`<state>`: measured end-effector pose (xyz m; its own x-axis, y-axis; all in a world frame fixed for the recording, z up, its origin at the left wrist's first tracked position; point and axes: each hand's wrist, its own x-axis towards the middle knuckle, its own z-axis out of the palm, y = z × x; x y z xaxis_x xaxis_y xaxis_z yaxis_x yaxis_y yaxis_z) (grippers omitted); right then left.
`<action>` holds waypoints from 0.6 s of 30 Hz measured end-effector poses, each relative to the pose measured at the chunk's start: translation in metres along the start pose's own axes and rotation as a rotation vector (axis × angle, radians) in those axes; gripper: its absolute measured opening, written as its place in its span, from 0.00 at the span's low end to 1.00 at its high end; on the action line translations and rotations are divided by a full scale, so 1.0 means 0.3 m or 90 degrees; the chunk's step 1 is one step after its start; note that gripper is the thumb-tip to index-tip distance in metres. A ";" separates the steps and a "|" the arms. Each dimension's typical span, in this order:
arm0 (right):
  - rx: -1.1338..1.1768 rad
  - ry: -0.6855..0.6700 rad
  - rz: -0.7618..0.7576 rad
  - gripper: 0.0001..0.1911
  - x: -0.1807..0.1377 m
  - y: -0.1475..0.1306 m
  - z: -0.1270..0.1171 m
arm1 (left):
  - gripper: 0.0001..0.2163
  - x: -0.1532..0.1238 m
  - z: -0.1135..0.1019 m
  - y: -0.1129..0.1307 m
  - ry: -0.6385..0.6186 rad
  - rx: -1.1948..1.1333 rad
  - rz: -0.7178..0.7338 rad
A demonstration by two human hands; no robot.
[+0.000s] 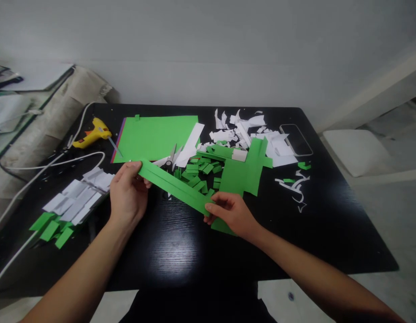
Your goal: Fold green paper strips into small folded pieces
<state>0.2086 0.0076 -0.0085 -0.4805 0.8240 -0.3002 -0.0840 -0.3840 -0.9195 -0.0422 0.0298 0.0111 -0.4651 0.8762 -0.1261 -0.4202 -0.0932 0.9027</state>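
Note:
A long folded green paper strip stretches between both hands above the black table. My left hand pinches its upper left end. My right hand grips its lower right end, thumb on top. Just behind the strip lie scissors, several small green paper pieces and a larger cut green sheet.
A stack of green paper lies at the back with a yellow glue gun left of it. White scraps and a phone lie at the back right. White and green strips and white cables lie at the left edge.

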 end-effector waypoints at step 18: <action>0.128 0.208 -0.109 0.13 0.037 -0.006 -0.050 | 0.12 -0.058 0.010 -0.007 -0.261 0.018 -0.155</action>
<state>0.2166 0.0237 -0.0141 -0.1447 0.9595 -0.2418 -0.3222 -0.2767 -0.9053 -0.0309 0.0162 0.0124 -0.0082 0.9857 -0.1680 -0.4545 0.1460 0.8787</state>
